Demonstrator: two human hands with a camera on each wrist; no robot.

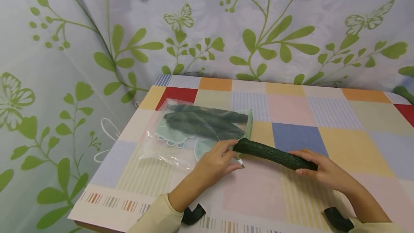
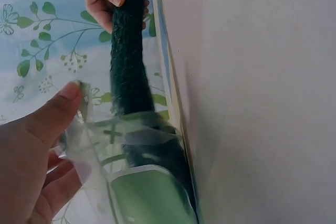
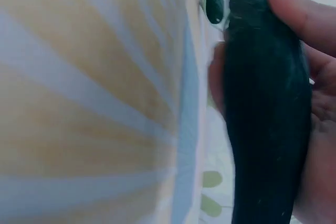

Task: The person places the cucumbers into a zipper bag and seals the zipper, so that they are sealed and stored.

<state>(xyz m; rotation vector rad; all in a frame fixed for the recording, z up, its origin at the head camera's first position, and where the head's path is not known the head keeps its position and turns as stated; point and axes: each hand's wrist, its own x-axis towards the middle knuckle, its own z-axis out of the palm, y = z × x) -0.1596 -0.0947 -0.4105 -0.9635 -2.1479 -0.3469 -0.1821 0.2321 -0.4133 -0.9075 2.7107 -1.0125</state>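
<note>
My right hand (image 1: 330,173) grips a long dark green cucumber (image 1: 275,155) near its right end, fingers on one side and thumb on the other. The cucumber's other end is inside the mouth of a clear plastic zip bag (image 2: 113,153), as the left wrist view shows. At the bag's opening, my left hand (image 1: 211,164) pinches the film edge between thumb and fingers. More dark green cucumbers (image 1: 205,121) lie inside the bag, which rests flat on the table. Pale green printed shapes (image 1: 171,134) show on the bag.
A patchwork-patterned cloth (image 1: 359,146) covers the table. Behind it hangs a leaf-and-butterfly printed curtain (image 1: 207,21). At the far right edge, part of a green long object (image 1: 404,94) is visible. Dark wrist mounts (image 1: 194,214) sit by both sleeves.
</note>
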